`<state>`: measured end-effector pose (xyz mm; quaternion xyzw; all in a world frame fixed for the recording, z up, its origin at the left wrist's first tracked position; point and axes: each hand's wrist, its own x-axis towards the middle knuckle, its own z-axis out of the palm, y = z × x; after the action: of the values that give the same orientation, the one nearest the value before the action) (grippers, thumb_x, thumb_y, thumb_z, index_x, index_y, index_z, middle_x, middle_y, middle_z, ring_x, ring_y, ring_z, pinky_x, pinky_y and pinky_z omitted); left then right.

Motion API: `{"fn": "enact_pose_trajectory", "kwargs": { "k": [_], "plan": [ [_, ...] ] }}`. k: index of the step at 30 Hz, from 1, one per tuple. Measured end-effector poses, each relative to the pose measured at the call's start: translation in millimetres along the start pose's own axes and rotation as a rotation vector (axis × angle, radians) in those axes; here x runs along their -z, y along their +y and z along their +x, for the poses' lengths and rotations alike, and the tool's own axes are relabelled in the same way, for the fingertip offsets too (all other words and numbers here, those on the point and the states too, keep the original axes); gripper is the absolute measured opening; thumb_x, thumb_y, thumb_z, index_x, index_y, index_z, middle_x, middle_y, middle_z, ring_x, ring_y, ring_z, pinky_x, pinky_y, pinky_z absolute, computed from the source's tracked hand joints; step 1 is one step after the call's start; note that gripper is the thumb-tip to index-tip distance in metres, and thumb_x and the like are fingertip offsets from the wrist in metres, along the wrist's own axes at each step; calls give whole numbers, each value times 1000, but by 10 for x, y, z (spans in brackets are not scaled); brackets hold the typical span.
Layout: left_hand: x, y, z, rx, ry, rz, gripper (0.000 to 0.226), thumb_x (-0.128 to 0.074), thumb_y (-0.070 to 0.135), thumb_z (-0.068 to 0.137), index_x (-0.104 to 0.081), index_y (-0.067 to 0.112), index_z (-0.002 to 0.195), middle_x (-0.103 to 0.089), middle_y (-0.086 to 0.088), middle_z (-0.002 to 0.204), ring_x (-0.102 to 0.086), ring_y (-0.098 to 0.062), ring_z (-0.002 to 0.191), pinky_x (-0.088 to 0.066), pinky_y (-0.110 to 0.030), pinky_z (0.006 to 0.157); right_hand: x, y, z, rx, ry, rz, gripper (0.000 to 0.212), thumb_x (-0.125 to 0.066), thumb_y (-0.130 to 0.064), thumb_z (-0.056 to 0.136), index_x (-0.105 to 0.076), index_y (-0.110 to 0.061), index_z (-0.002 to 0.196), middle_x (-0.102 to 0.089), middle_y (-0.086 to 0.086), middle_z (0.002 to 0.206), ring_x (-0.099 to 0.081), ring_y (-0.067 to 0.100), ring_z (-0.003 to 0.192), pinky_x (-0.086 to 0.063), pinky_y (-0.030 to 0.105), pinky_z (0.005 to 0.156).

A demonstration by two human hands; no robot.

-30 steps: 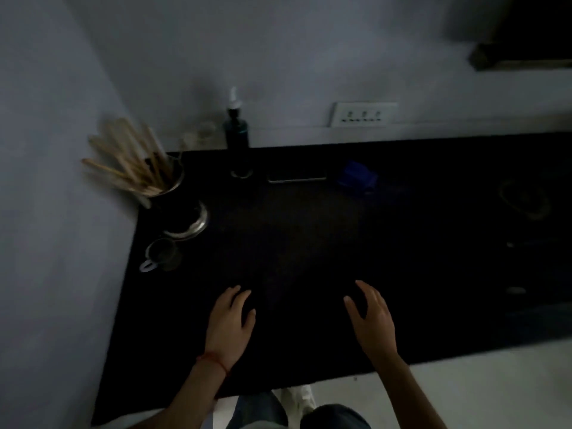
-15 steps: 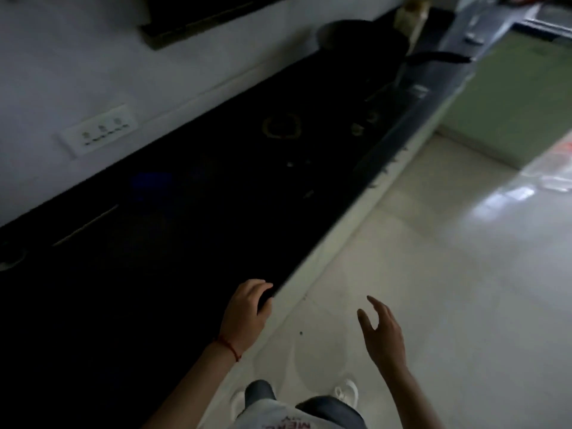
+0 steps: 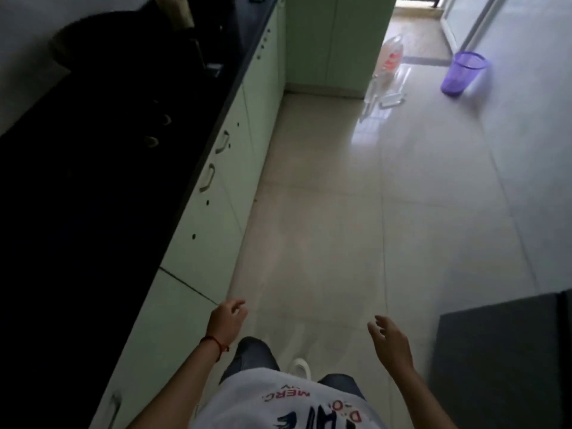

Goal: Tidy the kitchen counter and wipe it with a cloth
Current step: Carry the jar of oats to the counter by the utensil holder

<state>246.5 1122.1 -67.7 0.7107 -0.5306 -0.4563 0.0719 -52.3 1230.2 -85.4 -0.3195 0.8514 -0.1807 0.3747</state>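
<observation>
- The tiled floor [image 3: 356, 212] fills most of the view, pale and glossy, with glare near its far end.
- The bench [image 3: 93, 181], a black counter, runs along the left edge; its top is so dark that almost nothing on it can be made out. Two small curved glints sit near its front edge, and a dark rounded shape at its far end is unclear. No cloth can be made out anywhere.
- Pale green cabinet fronts [image 3: 235, 150] with curved handles sit under the bench's front edge.
- A dark grey mat [image 3: 495, 360] lies on the floor at the lower right, cut off by the frame.
- The person's white printed shirt [image 3: 278, 404] and dark trousers are cut off at the bottom.
- A purple mesh bin [image 3: 464, 72] stands on the floor at the far right, well apart from the bench.
- A clear plastic bottle [image 3: 391, 57] stands blurred on the floor near the far cabinets.
- The right hand [image 3: 391, 339] hangs over the floor, fingers loosely spread, empty, touching nothing.
- The left hand [image 3: 227, 317], with a red thread at the wrist, is loosely curled, empty, just beside the cabinet fronts, off the bench.
</observation>
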Motion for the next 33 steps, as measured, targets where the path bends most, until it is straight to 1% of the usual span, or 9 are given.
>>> {"fn": "enact_pose_trajectory", "kwargs": {
  "k": [12,14,16,18,22,25,28,31,33],
  "plan": [
    [-217,672,1396,148,-73,-9,28,-55,12,88,-62,-2,111,-64,-19,116,-59,-30,107,-44,-31,90,538,-795,1571,-74,18,107,38,-51,-23,92,-51,-5,126,-59,18,126,-57,30,113,-43,33,91],
    [-200,916,1707,160,-96,-13,24,-55,13,87,-65,0,104,-68,-18,107,-61,-31,101,-46,-34,89,687,-952,1869,-92,36,119,37,-51,-22,92,-52,-5,126,-59,18,126,-57,30,113,-42,33,93],
    [-181,1247,2003,156,-126,-13,15,-54,12,88,-68,8,86,-67,-14,91,-62,-29,91,-48,-35,84,829,-1090,2142,-111,58,130,37,-51,-21,92,-52,-4,125,-60,18,125,-56,30,114,-43,34,93],
    [-174,1643,2302,132,-158,-2,20,-52,13,88,-61,19,71,-63,-11,82,-58,-25,82,-48,-33,80,954,-1211,2406,-123,74,149,37,-50,-22,93,-52,-5,125,-59,18,126,-56,31,114,-42,32,89],
    [-220,2484,2870,71,-204,-2,22,-53,14,88,-59,20,68,-61,-6,73,-55,-21,78,-45,-30,76,1141,-1346,2886,-178,70,161,38,-48,-24,94,-50,-5,126,-58,18,127,-54,32,115,-40,32,88],
    [-298,3104,3289,30,-228,-25,11,-52,16,89,-60,15,82,-59,-1,71,-55,-20,79,-41,-26,71,1264,-1432,3278,-226,53,173,38,-48,-24,94,-51,-5,126,-57,18,127,-54,32,115,-42,37,93],
    [-402,3574,3773,14,-227,-41,21,-51,19,90,-64,6,101,-60,-2,74,-56,-21,80,-39,-25,70,1411,-1553,3774,-270,36,171,37,-50,-23,92,-53,-4,124,-59,18,126,-55,32,114,-42,36,94],
    [-481,3990,4223,25,-194,-50,24,-51,18,90,-64,1,103,-58,3,68,-56,-21,78,-39,-25,65,1603,-1736,4372,-279,3,161,37,-49,-22,92,-53,-4,124,-59,18,126,-54,32,115,-41,36,95],
    [-510,4237,4463,35,-162,-63,22,-52,18,90,-65,4,99,-61,-2,70,-56,-22,77,-40,-26,69,1773,-1916,4782,-261,-36,141,37,-49,-22,93,-51,-4,126,-58,18,127,-53,32,116,-41,37,96]
  ]
}}
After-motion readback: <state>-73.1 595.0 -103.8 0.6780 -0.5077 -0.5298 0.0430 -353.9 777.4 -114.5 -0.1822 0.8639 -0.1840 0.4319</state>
